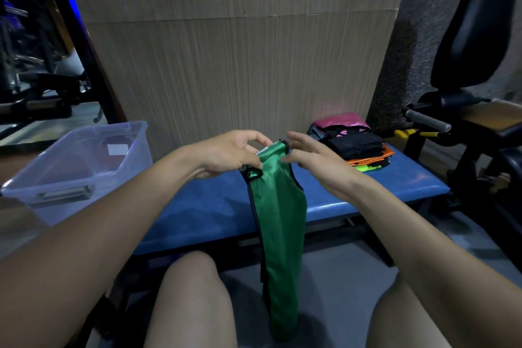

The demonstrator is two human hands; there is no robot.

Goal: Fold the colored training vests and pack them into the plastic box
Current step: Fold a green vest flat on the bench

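Observation:
A green training vest [279,223] with black trim hangs lengthwise, bunched narrow, from above the blue bench [214,206] down past its front edge between my knees. My left hand [234,155] pinches its top end from the left. My right hand [308,155] is at the top edge on the right, fingers spread and nearly straight, fingertips at the cloth. A clear plastic box [76,167] stands at the bench's left end with a dark red item inside. A pile of vests [356,147], pink, black, orange and lime, lies on the bench's right end.
A wood-grain panel [240,65] rises directly behind the bench. Gym equipment with a black padded seat [474,37] and a grey handle [426,120] stands on the right. Dark machine frames [42,87] crowd the far left. Grey floor lies below my knees.

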